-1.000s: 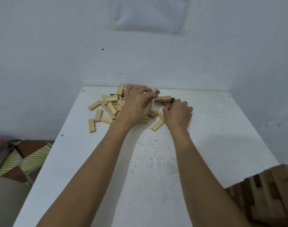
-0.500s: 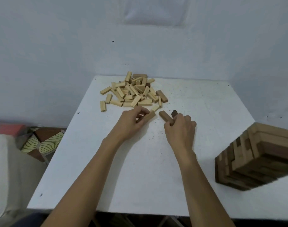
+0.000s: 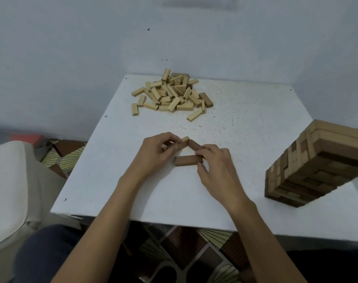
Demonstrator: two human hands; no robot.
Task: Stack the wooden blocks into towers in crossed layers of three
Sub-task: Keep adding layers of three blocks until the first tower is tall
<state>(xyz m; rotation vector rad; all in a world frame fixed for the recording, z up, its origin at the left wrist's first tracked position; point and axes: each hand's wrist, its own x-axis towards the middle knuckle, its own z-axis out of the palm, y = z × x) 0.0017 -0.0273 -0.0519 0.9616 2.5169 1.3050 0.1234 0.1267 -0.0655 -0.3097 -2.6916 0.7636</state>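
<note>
Starting a new tower, the left hand (image 3: 156, 155) grips a pale rectangular wooden block (image 3: 184, 139) and the right hand (image 3: 219, 168) pinches a dark brown wooden block (image 3: 194, 144). A second dark brown block (image 3: 186, 160) lies between their fingertips (image 3: 199, 152). Right of them stands one finished crossed-layer wooden tower (image 3: 308, 166); beyond, a loose heap of pale blocks (image 3: 170, 97) awaits stacking.

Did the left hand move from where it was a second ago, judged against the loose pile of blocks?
Yes. The left hand was on the pile. It is now clear of it, nearer the front edge of the table, holding a pale block.
</note>
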